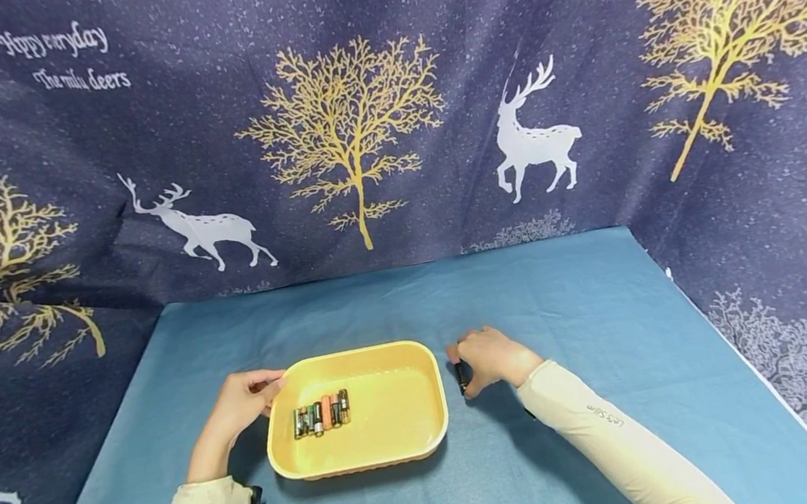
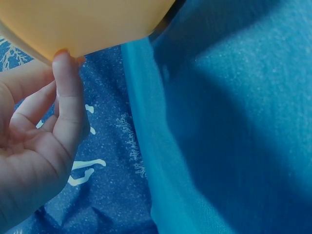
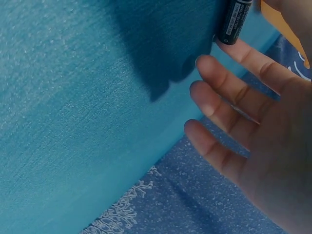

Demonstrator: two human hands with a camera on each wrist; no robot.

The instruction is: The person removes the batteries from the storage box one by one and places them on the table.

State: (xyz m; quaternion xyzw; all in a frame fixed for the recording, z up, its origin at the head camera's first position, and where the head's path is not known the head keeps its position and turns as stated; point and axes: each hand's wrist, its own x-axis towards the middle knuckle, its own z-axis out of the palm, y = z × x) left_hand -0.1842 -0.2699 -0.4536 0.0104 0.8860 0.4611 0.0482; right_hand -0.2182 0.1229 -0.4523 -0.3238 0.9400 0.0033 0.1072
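Pinches the left rim of a yellow tray (image 1: 393, 417), toward its far corner, with the left hand (image 1: 236, 403), fingers narrowed onto the edge; grips a black battery (image 1: 462, 378) in the right hand (image 1: 495, 357), just beyond the tray's right rim, between thumb and forefinger; spreads the other three fingers (image 3: 226, 115) of that hand apart from one another, off the battery (seen best from the right wrist); cannot tell from these views about contact between battery and cloth.

Has the tray on the blue-covered worktop (image 1: 567, 291), somewhat nearer the left edge than the right, and well apart from the far edge; has the black battery between tray and right edge, much nearer the tray; has a row of batteries (image 1: 327, 413) inside the tray, side by side toward its left wall, mostly dark, with an orange one among them (too small for reading labels).

Wears pale sleeves (image 1: 599, 430) on both arms, with small lettering on the right one, and a dark object (image 1: 254, 499) at the left wrist; faces a dark blue hanging cloth (image 1: 460, 220) past the far edge of the worktop, printed with gold trees (image 1: 361, 198), white deer (image 1: 540, 147) and white lettering (image 1: 53, 43); casts shadows onto the worktop beside both hands.
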